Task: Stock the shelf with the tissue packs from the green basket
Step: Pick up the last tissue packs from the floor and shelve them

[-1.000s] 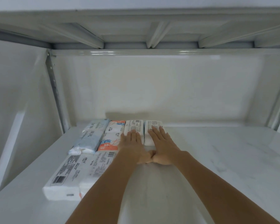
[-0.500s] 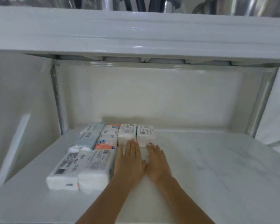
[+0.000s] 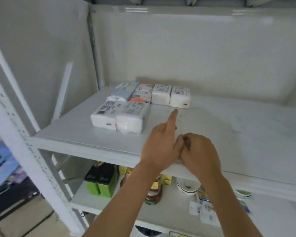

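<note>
Several tissue packs lie at the back left of the white shelf board [image 3: 237,127]. Two white packs [image 3: 171,95] sit side by side in the back row, beside an orange-printed pack [image 3: 142,95] and a pale blue pack [image 3: 124,92]. Two larger white packs [image 3: 118,117] lie in front of them. My left hand [image 3: 161,146] hovers over the shelf's front edge with its forefinger straight, pointing toward the back row, and holds nothing. My right hand [image 3: 201,151] is beside it, touching it, fingers curled under and holding nothing. The green basket is out of view.
The shelf below holds two green-and-black containers [image 3: 99,182], a brown jar [image 3: 153,192], a white bowl [image 3: 187,185] and small white packets [image 3: 203,211]. A perforated white upright [image 3: 24,142] stands at the left. The board is bare to the right of the packs.
Both hands came back from the two back-row white packs to the shelf's front edge. Their flat fingers curled. The view pulled back and down, showing the lower shelf.
</note>
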Demonstrator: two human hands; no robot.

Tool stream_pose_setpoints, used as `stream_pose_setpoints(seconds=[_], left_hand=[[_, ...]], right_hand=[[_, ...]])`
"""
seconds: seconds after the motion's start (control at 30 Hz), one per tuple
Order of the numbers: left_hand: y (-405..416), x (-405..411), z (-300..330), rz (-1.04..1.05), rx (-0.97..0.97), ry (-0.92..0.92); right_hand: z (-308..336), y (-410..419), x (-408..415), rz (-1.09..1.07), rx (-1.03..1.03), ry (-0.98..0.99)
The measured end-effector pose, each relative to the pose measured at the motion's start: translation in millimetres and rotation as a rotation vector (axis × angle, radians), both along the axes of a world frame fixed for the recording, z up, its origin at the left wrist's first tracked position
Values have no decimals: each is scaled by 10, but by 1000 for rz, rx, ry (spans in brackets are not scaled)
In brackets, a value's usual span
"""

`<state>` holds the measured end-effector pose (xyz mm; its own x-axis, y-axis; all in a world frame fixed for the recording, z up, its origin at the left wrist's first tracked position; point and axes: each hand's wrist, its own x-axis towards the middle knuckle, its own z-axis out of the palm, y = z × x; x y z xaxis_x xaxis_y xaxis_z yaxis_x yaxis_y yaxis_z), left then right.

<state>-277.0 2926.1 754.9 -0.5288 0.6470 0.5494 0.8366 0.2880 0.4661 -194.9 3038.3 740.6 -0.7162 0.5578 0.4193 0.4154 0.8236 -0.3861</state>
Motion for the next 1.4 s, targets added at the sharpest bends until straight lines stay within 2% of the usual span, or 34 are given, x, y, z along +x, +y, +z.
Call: stream_pose_setpoints(seconds=[0.1, 0.23, 0.33, 0.4, 0.47, 0.63, 0.77, 0.9, 1.13, 1.27, 1.4], left_hand=[[-219, 233, -230, 21, 133, -78], [-582, 528, -591, -17, 422, -134], [-908, 755, -1032, -15, 519, -173], [-1178, 818, -1497, 30, 450, -248], [-1461, 797, -2010, 121, 271, -364], [-2020, 538, -3216, 230, -203, -544], [-2291, 362, -4032, 217, -416, -656], [-2546, 277, -4958, 224, -527, -748], [-2956, 373, -6890, 260, -639, -925], [-3104, 452, -7834, 292, -728, -1054], [-3121, 407, -8550, 262, -808, -1032]], right_hand=[[-94, -167, 185, -29, 114, 30], [-504, -416, 402, -6, 292, 340], [-914, -661, 553, 52, 187, 535], [-1268, -883, 638, 99, 124, 590], [-1734, -1117, 707, 145, 43, 465], [-3194, -1585, 806, 298, -131, -130], [-4191, -1885, 816, 342, -234, -487], [-5215, -2037, 759, 388, -324, -801], [-7065, -2224, 837, 478, -461, -1077], [-7908, -2254, 825, 565, -418, -1155], [-8627, -2195, 586, 559, -344, -1222]])
